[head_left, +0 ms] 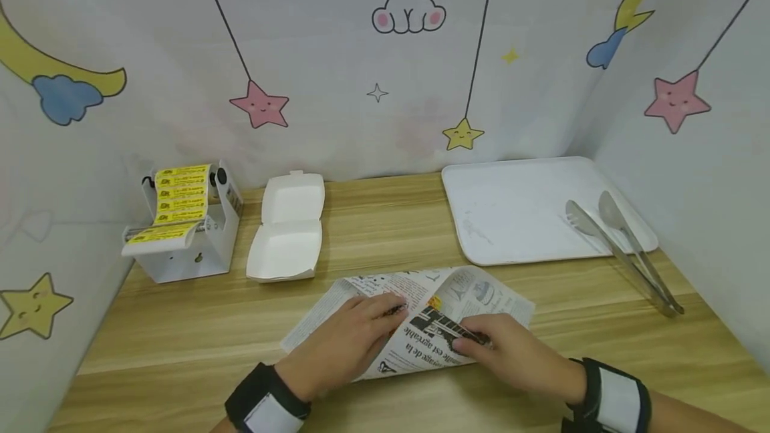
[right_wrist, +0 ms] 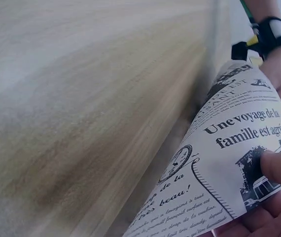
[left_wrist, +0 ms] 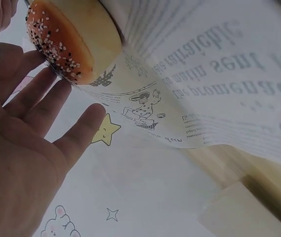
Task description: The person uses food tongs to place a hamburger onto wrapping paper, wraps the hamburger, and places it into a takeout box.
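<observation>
A sheet of newsprint-patterned wrapping paper [head_left: 409, 359] lies on the table, its near side folded upward. Within it sits a bun [left_wrist: 61, 42] topped with black and white sesame seeds, mostly hidden by paper and hand in the head view. My left hand [head_left: 351, 336] reaches over the bun, its fingers extended and fingertips right at the seeded top. At the right of the fold, my right hand [head_left: 505, 346] pinches the paper edge between thumb and fingers, the thumb on the printed outer side.
An open white clamshell box [head_left: 285, 249] stands behind the paper to the left, beside a label dispenser [head_left: 186, 232] with yellow labels. At the back right, metal tongs [head_left: 631, 252] lie partly over a white tray [head_left: 511, 212]. Printed fabric walls enclose the wooden table [head_left: 373, 219].
</observation>
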